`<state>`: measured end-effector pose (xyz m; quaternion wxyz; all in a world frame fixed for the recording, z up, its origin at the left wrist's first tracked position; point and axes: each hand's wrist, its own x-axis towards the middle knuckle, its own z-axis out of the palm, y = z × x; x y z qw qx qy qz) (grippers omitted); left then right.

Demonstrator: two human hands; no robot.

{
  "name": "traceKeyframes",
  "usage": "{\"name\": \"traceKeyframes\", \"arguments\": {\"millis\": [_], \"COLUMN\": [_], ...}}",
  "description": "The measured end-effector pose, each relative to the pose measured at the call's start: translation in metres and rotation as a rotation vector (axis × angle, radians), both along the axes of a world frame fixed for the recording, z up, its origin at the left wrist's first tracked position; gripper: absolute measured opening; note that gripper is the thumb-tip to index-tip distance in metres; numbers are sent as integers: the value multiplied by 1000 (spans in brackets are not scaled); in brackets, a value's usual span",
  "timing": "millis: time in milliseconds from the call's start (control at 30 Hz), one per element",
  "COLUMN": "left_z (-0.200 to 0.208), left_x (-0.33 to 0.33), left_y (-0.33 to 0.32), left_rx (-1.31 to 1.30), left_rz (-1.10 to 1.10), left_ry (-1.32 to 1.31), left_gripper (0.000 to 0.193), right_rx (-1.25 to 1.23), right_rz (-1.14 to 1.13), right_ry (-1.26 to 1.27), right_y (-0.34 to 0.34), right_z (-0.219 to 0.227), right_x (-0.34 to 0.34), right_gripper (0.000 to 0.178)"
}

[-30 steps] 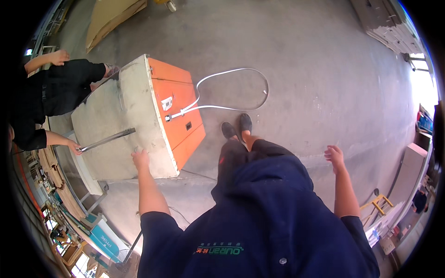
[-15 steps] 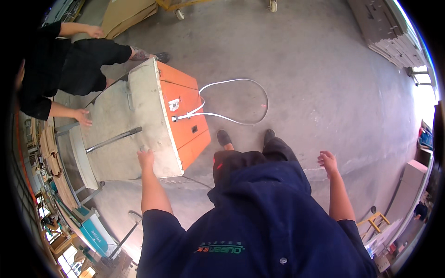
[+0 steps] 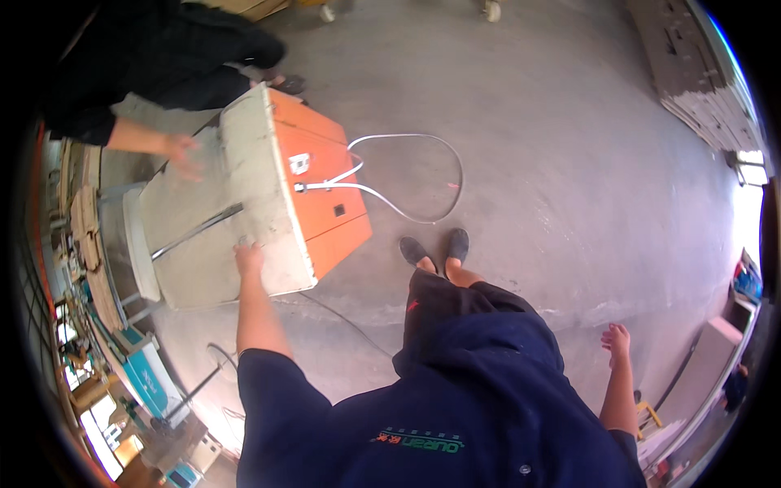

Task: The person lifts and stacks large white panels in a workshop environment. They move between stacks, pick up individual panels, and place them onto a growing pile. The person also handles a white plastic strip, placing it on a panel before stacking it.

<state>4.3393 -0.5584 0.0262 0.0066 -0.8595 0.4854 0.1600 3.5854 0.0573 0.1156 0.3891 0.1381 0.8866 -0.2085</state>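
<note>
A saw-like machine has a worn pale top (image 3: 187,203) and an orange side panel (image 3: 329,195). My left hand (image 3: 249,259) lies on the top near its front edge, fingers stretched out. A dark slotted metal strip (image 3: 199,230) runs along the surface beyond that hand. From the orange side a white cable (image 3: 423,136) loops out over the floor. My right hand (image 3: 617,337) hangs at my right side, away from everything, with fingers loosely bent and nothing in them. Across the machine, a co-worker's hand (image 3: 183,154) is blurred above the top.
The co-worker in black clothes (image 3: 163,57) stands at the far left. Stacked flat boards (image 3: 708,89) are at the far right, wheeled casters (image 3: 491,10) at the top. A dark cord (image 3: 342,317) crosses the floor beside my legs. A teal and white machine (image 3: 150,378) stands lower left.
My feet have come into fuller view, standing side by side. My right hand has swung lower and farther right. The co-worker's hand has lifted off and moved right; my left hand stays on the top.
</note>
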Motion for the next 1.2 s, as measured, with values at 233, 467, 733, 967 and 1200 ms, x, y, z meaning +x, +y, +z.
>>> {"name": "traceKeyframes", "arguments": {"millis": [233, 467, 733, 967, 1200], "left_z": [8, 9, 6, 14, 15], "left_x": [-23, -22, -22, -26, -25], "left_y": [12, 13, 13, 12, 12], "left_rx": [68, 54, 21, 39, 25], "left_rz": [82, 59, 75, 64, 57], "left_ry": [-39, -5, -2, 9, -2], "left_gripper": [59, 59, 58, 57, 56], "right_rx": [-127, -226, -202, -113, -223], "right_rz": [187, 256, 178, 144, 157], "right_ry": [-162, -119, -111, -162, -125], "right_y": [-69, -128, -95, -70, -101], "right_z": [-29, -18, -19, -26, -15], "right_x": [55, 71, 89, 114, 116], "right_gripper": [30, 29, 30, 29, 30]}}
